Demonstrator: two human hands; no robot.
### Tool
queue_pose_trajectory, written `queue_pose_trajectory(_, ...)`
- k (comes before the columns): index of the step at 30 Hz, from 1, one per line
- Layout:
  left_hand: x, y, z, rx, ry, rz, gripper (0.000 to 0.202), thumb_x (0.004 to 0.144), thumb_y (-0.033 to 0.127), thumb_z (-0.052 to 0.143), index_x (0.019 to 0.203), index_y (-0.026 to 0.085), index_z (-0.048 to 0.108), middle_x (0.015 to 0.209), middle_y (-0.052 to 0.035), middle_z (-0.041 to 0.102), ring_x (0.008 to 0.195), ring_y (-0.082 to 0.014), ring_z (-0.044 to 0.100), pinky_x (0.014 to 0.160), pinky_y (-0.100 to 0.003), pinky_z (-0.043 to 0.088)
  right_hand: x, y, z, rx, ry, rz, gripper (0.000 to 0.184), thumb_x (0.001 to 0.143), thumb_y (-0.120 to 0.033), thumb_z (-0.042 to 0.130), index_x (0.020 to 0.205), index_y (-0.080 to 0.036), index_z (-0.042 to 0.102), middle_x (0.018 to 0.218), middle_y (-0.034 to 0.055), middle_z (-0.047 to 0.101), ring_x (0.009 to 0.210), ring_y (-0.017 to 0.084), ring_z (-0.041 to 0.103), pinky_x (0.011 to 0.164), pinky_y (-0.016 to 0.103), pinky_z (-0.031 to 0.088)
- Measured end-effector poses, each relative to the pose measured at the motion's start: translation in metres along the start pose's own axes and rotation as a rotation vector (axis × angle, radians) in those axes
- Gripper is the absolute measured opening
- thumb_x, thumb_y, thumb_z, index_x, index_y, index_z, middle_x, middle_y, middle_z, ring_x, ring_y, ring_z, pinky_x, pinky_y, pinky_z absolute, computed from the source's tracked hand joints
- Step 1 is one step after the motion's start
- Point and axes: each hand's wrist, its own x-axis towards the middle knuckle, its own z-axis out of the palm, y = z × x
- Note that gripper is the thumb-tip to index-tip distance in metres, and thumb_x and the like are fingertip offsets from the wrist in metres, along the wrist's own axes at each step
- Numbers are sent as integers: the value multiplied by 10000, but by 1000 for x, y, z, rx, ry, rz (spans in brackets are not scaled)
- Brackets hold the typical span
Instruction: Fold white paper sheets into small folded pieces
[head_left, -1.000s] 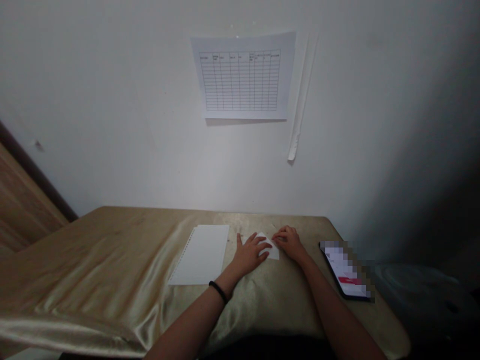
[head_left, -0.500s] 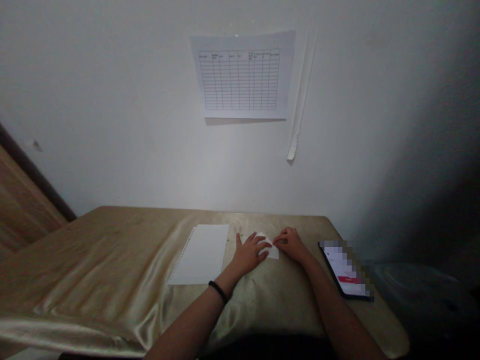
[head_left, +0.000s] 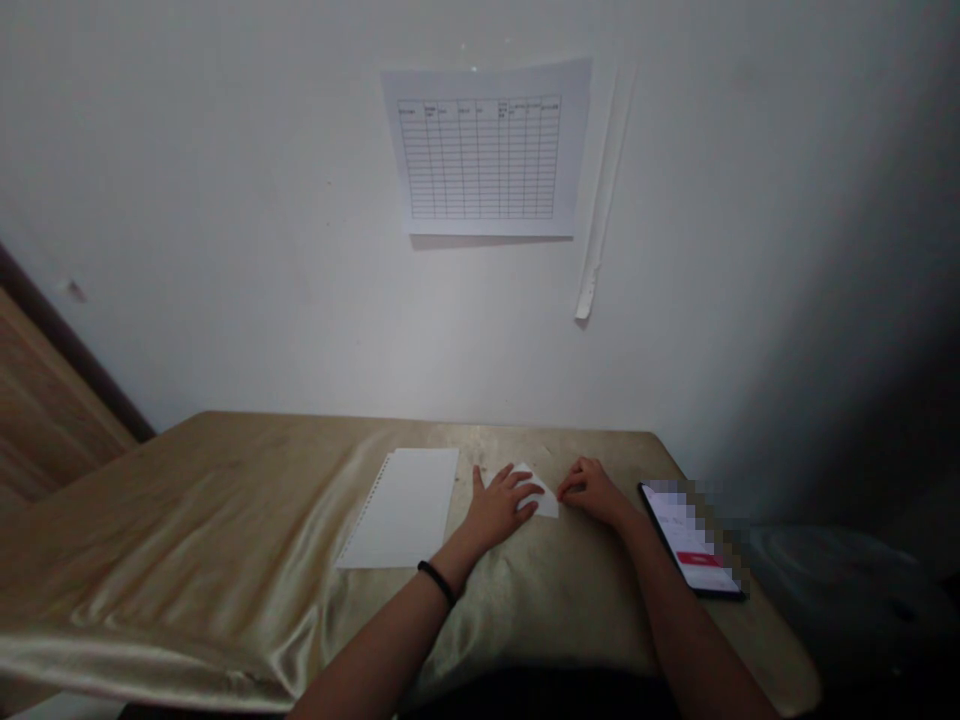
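A small piece of folded white paper (head_left: 546, 503) lies on the gold cloth, its top narrowing to a point. My left hand (head_left: 499, 508) rests flat over its left part with fingers spread, hiding some of it. At the paper's right edge is my right hand (head_left: 594, 493), thumb and fingers pinched together on the corner there. The palm side of that hand is hidden.
A stack of white loose-leaf sheets (head_left: 405, 508) with a punched left edge lies left of my left hand. On the right is a lit phone (head_left: 694, 550). The table (head_left: 247, 500) meets a wall, where a printed chart (head_left: 487, 160) hangs.
My right hand has shifted slightly right and down along the paper's right edge, uncovering more of it. The left hand and the paper stay in place.
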Motion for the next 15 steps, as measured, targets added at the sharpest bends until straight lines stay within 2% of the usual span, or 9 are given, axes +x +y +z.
queue_pose_trajectory(15,0,0,-1,-2,-5,-1,290,980,431,535,1262,451,598,1471,34,531,1450,-318,337,1083,-811,-39,1,4,2,48,51,-23,117,705,-342,753,763,-251,798,962,62,646,1067,258,543,1004,403,427)
